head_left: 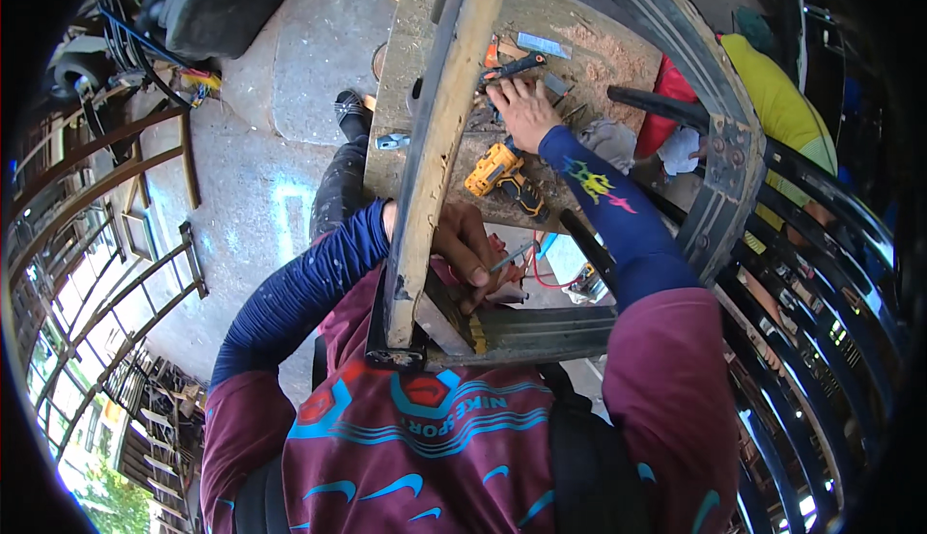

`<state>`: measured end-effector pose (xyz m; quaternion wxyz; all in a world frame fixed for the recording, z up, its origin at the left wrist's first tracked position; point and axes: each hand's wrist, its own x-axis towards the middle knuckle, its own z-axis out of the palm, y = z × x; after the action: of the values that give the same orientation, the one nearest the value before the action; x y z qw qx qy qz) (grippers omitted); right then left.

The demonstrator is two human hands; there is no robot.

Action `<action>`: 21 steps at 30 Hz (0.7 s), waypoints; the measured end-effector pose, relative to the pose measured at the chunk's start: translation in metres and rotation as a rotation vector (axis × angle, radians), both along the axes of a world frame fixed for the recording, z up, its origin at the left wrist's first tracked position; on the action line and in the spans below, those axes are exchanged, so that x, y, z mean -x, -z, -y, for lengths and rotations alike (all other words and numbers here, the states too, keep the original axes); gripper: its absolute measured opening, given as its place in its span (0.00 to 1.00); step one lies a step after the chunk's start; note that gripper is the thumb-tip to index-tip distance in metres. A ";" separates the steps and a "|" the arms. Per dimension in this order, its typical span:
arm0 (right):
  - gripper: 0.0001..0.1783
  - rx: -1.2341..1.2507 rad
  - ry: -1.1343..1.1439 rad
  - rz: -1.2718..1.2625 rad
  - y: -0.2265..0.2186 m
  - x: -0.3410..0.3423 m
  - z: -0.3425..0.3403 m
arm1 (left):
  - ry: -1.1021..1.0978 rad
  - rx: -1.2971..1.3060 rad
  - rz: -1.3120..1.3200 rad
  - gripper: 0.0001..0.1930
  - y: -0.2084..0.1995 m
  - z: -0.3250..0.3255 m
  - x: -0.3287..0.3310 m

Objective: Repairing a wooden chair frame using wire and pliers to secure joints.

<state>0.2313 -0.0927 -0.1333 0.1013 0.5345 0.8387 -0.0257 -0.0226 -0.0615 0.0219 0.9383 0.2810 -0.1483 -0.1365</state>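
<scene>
The left hand [463, 249] was closed around a long wooden frame piece [439, 138], with its fingers wrapped on the right edge of it, and a thin screw or nail [510, 260] stuck out between the fingertips toward 3 o'clock. This frame piece ran from the top of the view down to the chest, where it met a dark metal rail [541, 333] at a corner. The right hand [524, 109] was at 1 o'clock from the left one, stretched out over the surface [599, 61], which was covered with sawdust; its fingers were spread and loose, touching small things there, and I could not tell if they pinched anything. Just at 11 o'clock from this hand lay pliers with orange handles [507, 69]. A yellow cordless drill [502, 175] lay on the surface between the two hands, near the right wrist. At 3 o'clock from the right hand, behind curved dark metal bars [724, 148], another person in red and yellow clothes [772, 99] was partly visible.
</scene>
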 end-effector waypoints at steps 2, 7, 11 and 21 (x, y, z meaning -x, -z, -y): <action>0.25 0.133 0.026 0.102 0.008 0.006 -0.005 | 0.008 0.025 -0.021 0.13 0.002 0.003 0.001; 0.13 0.367 0.126 0.123 -0.028 0.007 -0.017 | -0.025 0.042 -0.012 0.12 0.005 0.001 0.002; 0.12 0.571 0.300 -0.436 -0.090 -0.022 -0.005 | 0.055 0.074 -0.051 0.12 0.014 0.005 -0.001; 0.23 1.100 0.848 -0.298 -0.332 0.029 0.043 | 0.013 0.122 -0.061 0.13 0.011 0.008 0.003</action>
<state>0.2024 -0.1355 0.1987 0.2218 0.6770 0.4287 -0.5556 -0.0259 -0.0698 0.0106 0.9569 0.2181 -0.1295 -0.1417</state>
